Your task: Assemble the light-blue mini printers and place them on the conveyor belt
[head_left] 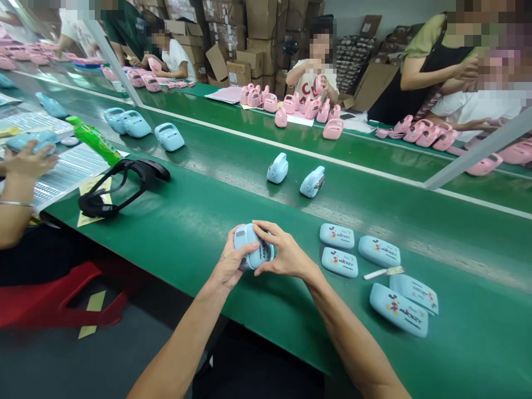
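A light blue plastic case (pixel 252 259) with a Mickey print is held between my two hands above the green table's front edge. My left hand (pixel 233 256) wraps around its left side, thumb across the top. On the other side my right hand (pixel 282 249) grips the printed face, fingers over the top and thumb beneath. To the right lie several light blue covers with Mickey prints, among them a front one (pixel 399 310) and a rear one (pixel 336 235). Between them rests a small white stick-like tool (pixel 382 272), its end pale yellow.
Two light blue housings with handles (pixel 277 169) stand on the green conveyor beyond my hands. A black headset-like strap (pixel 124 185) and a green bottle (pixel 95 139) lie to the left. A co-worker's hand (pixel 33 158) holds a blue housing. Across the line, people handle pink housings (pixel 291 102).
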The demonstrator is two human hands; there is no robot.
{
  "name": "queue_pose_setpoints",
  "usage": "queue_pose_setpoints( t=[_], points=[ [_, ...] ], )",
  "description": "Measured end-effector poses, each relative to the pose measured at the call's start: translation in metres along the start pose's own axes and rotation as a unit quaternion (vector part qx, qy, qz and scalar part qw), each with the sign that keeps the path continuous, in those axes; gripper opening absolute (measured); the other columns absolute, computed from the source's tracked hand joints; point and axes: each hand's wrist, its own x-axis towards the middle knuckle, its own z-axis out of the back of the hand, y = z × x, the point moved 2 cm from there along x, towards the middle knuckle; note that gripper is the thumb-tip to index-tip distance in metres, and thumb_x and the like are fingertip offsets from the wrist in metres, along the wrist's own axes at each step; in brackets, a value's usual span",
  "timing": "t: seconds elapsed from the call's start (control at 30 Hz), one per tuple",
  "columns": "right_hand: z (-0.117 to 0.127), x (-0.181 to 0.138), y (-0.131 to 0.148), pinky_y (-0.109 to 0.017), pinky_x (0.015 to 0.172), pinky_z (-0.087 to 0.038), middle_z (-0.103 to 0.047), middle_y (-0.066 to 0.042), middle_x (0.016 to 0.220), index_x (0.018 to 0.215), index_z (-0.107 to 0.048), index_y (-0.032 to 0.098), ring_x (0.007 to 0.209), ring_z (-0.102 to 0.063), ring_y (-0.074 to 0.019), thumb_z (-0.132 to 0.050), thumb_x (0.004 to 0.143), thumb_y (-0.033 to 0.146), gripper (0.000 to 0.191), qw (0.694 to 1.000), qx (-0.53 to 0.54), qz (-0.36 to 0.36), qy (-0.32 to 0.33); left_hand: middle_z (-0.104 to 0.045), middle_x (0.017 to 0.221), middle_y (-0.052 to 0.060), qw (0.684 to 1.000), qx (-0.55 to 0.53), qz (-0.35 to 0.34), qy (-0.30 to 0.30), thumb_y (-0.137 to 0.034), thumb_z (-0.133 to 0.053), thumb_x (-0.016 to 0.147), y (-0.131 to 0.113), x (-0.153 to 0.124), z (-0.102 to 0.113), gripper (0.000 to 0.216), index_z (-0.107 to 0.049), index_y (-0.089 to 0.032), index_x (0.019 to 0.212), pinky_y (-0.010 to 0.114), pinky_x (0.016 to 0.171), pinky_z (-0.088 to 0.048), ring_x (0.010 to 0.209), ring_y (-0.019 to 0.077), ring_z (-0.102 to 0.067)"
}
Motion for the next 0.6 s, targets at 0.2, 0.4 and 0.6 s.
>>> queue_pose_setpoints(
  t=[0.2, 0.4, 0.6],
  points=[
    [-0.008, 0.001, -0.017, -0.060, 0.125, -0.022, -0.030, -0.015, 0.166, 0.159, -0.032, 0.027, 0.157, -0.021, -0.0351, -0.084, 0.062, 0.070, 0.119, 0.979, 0.122, -0.125, -0.102, -0.068, 0.114, 0.002, 0.995, -0.079, -0.061, 0.012, -0.028, -0.090, 0.060, 0.003, 0.008, -0.002, 0.075, -0.053, -0.031, 0.124, 0.037, 0.088, -0.057, 0.107, 0.0268, -0.066],
    [-0.041, -0.003, -0.027, -0.053, 0.098, -0.057, -0.067, -0.019, 0.134, 0.139, -0.054, 0.017, 0.122, -0.066, -0.0353, -0.073, 0.079, 0.062, 0.077, 0.825, 0.480, -0.266, -0.132, -0.066, 0.112, -0.001, 0.984, -0.046, -0.162, 0.053, -0.020, -0.093, 0.053, 0.001, 0.029, 0.010, 0.085, -0.049, -0.035, 0.123, 0.031, 0.084, -0.056, 0.103, 0.0232, -0.066],
    [-0.035, -0.009, -0.055, -0.042, 0.102, -0.054, -0.072, -0.006, 0.119, 0.117, -0.060, 0.023, 0.113, -0.068, -0.0274, -0.100, 0.043, 0.027, 0.084, 0.845, 0.429, -0.228, -0.225, -0.066, 0.125, 0.010, 0.958, 0.188, -0.182, 0.118, -0.034, -0.094, 0.050, -0.004, 0.061, 0.030, 0.084, -0.056, -0.022, 0.124, 0.039, 0.098, -0.053, 0.118, 0.0311, -0.063]
  ],
)
